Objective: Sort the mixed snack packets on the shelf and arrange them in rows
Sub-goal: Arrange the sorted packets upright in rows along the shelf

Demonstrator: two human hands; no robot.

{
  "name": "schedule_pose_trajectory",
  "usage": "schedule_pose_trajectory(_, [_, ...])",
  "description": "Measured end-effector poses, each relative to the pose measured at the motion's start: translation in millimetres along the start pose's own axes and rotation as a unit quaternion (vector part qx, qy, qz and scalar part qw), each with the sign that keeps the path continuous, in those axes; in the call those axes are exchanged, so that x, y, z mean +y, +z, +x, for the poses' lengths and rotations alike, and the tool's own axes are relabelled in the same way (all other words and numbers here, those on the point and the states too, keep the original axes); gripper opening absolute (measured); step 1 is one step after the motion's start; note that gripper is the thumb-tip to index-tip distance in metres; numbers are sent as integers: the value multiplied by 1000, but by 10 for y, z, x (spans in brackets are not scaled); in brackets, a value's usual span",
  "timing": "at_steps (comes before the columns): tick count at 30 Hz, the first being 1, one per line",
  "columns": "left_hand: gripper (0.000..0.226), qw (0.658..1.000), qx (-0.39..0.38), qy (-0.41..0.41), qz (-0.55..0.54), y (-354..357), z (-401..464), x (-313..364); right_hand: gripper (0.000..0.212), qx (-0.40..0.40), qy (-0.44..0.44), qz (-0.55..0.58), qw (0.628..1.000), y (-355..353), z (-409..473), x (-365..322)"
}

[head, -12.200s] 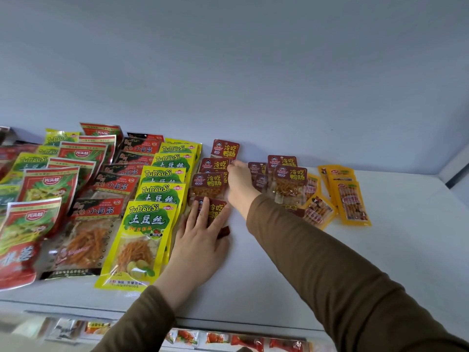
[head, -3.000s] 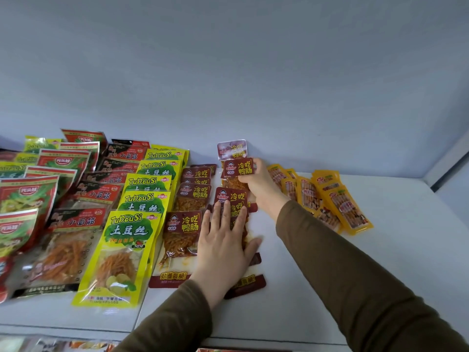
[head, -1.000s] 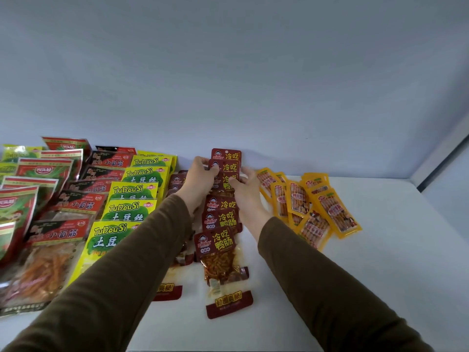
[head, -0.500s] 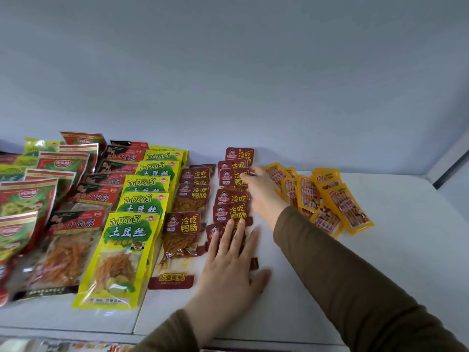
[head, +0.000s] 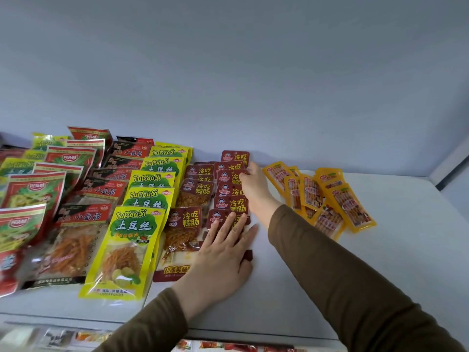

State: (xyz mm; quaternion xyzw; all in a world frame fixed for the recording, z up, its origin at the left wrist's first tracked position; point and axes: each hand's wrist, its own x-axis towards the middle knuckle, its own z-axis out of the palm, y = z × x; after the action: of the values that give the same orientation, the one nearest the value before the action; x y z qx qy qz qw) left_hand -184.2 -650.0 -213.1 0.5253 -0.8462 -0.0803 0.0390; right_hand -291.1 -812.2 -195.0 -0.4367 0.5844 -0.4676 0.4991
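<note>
Two overlapping rows of dark red snack packets run front to back on the white shelf (head: pixel 380 250): a left row (head: pixel 193 219) and a right row (head: pixel 229 204). My left hand (head: pixel 223 252) lies flat with straight fingers on the front packet of the right row, covering most of it. My right hand (head: pixel 253 185) reaches to the back of that row, its fingers touching the edges of the rear packets. To the right of this hand, yellow sausage packets (head: pixel 322 199) lie in a loose, unaligned cluster.
Left of the red rows stand rows of yellow TuDouSi packets (head: pixel 137 240), black-and-red packets (head: pixel 81 224) and red-and-green packets (head: pixel 22 212). A grey back wall (head: pixel 253 85) rises behind. The shelf below (head: pixel 228 348) holds more packets.
Over the last half second my right hand moved slightly further back along the right red row. My left hand stays flat on the front packet. One second ago both hands held the row's rear packets.
</note>
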Motion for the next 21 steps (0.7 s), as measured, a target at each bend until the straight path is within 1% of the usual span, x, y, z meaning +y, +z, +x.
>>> schedule_pose_trajectory(3, [72,1000,23,-6,-19,2,-40,-8,28,-17,-28,-26,999,-96,-40,27])
schedule_pose_trajectory(6, [76,998,55,-43,-1,10,-78,-2,27,-17,-34,0,999,-204,-128,80])
schedule_pose_trajectory(9, [73,996,55,-76,12,46,-92,18,34,-37,-35,14,999,-219,-231,173])
schedule_pose_trajectory(11, [70,995,53,-80,5,76,-93,30,42,-44,-24,24,998,-187,-294,204])
schedule_pose_trajectory(13, [69,995,57,-78,2,99,-96,33,45,-37,-24,25,999,-161,-294,204])
schedule_pose_trajectory(17, [69,995,66,-79,7,136,-97,27,40,-23,-39,-15,999,-161,-106,98])
schedule_pose_trajectory(21, [69,994,71,-81,5,164,-96,24,45,-19,-35,-64,997,-139,98,-42])
